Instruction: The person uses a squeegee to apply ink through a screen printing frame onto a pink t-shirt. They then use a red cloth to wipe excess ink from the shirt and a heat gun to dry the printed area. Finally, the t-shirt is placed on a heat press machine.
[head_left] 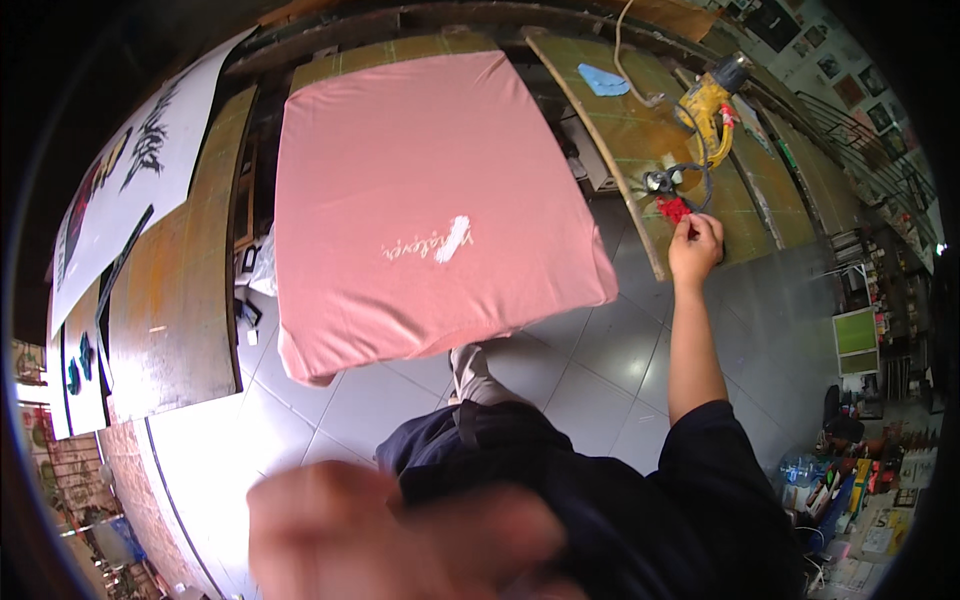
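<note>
A pink T-shirt (430,150) is stretched over a board in front of me, with pale script lettering and a white smear (455,240) on it. At the right board's near end, my right hand (697,245) has its fingers pinched together on a small red crumpled-looking piece (673,208); its kind cannot be made out. Just beyond are a dark cord (708,185) and a small dark-and-silver object (660,181). My left hand (340,530), close to the camera at the bottom, is smeared by motion, so its fingers cannot be read.
A yellow heat gun (705,105) rests on the right board (640,130), near a light blue scrap (603,80). On the left, a white printed sheet (150,150) lies across another board (180,300). Grey floor tiles (590,370) show between the boards.
</note>
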